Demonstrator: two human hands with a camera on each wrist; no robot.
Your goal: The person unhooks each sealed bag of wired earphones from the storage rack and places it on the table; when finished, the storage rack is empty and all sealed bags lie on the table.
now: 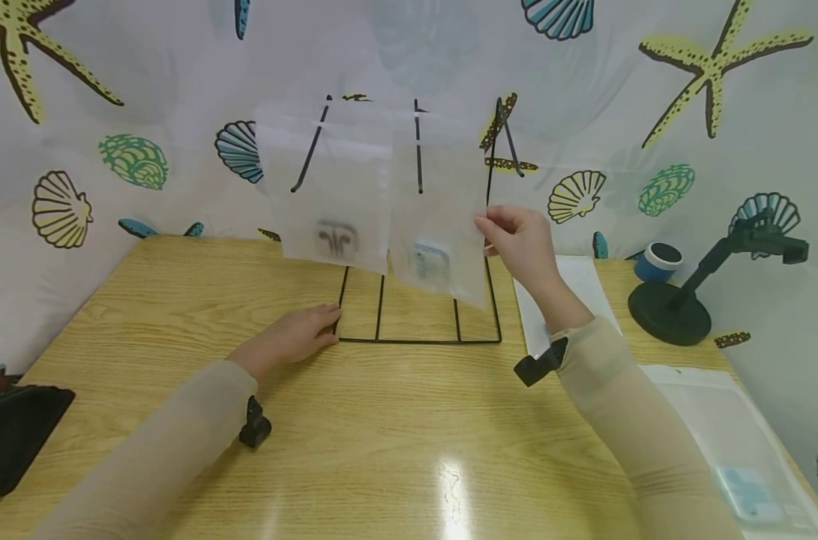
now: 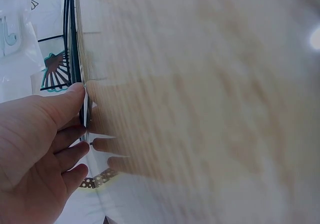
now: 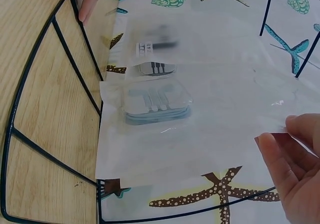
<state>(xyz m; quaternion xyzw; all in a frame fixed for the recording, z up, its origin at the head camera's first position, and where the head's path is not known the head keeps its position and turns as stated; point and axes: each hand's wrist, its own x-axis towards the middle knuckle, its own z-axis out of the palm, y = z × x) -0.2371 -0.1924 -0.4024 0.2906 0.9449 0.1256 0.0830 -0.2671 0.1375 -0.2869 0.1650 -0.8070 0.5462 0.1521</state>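
The right hand [image 1: 516,244] pinches a bag [image 1: 435,217] by its edge; the left hand [image 1: 294,337], straight-fingered, touches the rack [image 1: 418,342]. A label [image 3: 144,49] is too blurred to read.

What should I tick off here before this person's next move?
1. Wire rack steadied: ok; the left hand touches its base near the front left corner.
2. Right bag released: not ok; the right hand pinches its edge.
3. Right bag's hole on the middle hook: cannot tell; the film is too faint.
4. Left bag clear of both hands: ok.
5. Rightmost hook free of bags: ok.
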